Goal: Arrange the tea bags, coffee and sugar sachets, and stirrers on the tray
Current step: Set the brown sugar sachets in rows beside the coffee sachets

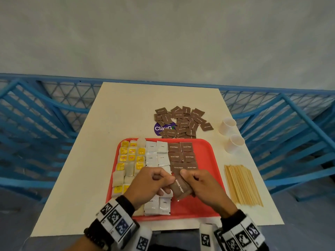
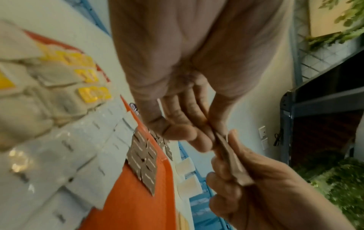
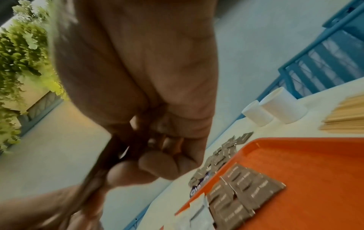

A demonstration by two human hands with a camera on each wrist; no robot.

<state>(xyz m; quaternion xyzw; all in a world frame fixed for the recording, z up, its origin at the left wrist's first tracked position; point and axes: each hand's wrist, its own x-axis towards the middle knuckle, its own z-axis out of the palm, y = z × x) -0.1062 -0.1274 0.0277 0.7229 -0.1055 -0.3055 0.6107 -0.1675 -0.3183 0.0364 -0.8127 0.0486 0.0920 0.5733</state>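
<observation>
Two white cups (image 1: 231,135) on cream table (image 1: 134,109), blue chairs (image 1: 36,124) alongside

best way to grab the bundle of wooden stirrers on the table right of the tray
Take the wooden stirrers across the middle of their length, coming down from above with the fingers closing from the left and right sides. They lie flat and roughly parallel in a loose, slightly fanned pile, so a mid-length pinch should gather them evenly. The red tray sits close on the left.
</observation>
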